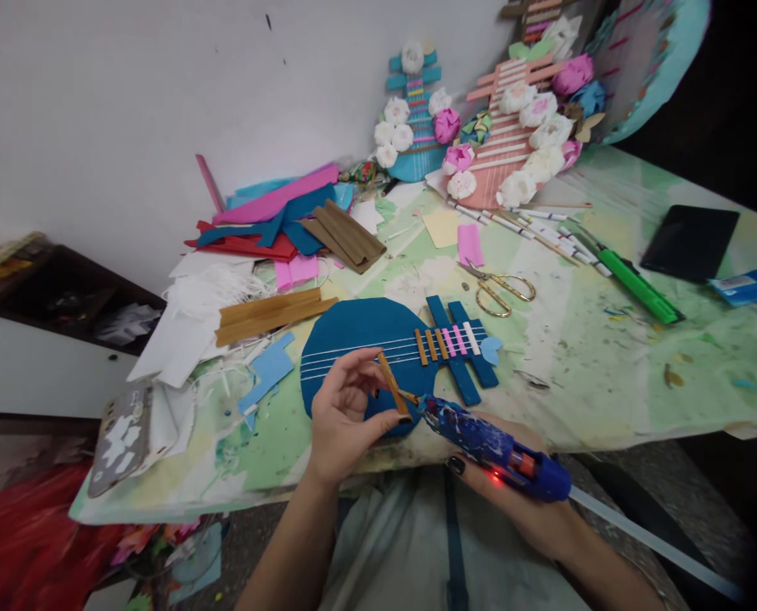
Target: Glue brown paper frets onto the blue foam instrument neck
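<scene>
My left hand [351, 412] pinches a narrow brown strip [392, 386] between thumb and finger, above a blue guitar-shaped cutout [366, 327]. In my right hand [512, 492] is a blue glue gun [490, 445] with a red light lit and a long glue stick [652, 535] coming out of its back. The gun's nozzle is at the strip, seemingly touching it. White strings run along the cutout, and short brown, pink and white bars [445, 342] cross its neck. A light blue piece [491, 350] sits at the neck's end.
Gold-handled scissors [502, 290] and a green cutter [639, 284] lie beyond the cutout. Folded crepe paper [277, 212] is piled at the back left, near a phone [120, 437]. Two flower-decorated guitars [417, 127] lean at the back.
</scene>
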`<state>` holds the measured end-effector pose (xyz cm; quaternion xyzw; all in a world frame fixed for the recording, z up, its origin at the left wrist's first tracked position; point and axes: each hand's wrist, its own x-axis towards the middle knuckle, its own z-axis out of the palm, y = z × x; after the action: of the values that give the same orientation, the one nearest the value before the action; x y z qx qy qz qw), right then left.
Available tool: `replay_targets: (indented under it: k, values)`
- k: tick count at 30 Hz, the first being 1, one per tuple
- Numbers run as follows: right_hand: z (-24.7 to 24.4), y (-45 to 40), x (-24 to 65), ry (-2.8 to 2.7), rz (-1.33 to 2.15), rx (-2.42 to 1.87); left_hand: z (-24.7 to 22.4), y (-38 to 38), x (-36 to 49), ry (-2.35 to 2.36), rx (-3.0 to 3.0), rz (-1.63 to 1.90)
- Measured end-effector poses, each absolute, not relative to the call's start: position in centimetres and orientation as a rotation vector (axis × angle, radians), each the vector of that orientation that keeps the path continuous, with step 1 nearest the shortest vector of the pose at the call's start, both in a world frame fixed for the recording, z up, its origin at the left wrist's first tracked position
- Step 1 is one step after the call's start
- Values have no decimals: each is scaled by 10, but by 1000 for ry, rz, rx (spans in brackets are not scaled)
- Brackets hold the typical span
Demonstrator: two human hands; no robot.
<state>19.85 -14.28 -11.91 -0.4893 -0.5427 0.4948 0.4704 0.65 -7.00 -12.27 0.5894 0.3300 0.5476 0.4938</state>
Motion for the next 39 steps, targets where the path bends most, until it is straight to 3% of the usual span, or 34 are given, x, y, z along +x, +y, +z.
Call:
replay_targets:
  k: [39]
  values:
    - [-123,-145,202,-1567,1002,-1222,-126,-64,6,894,1389,1457]
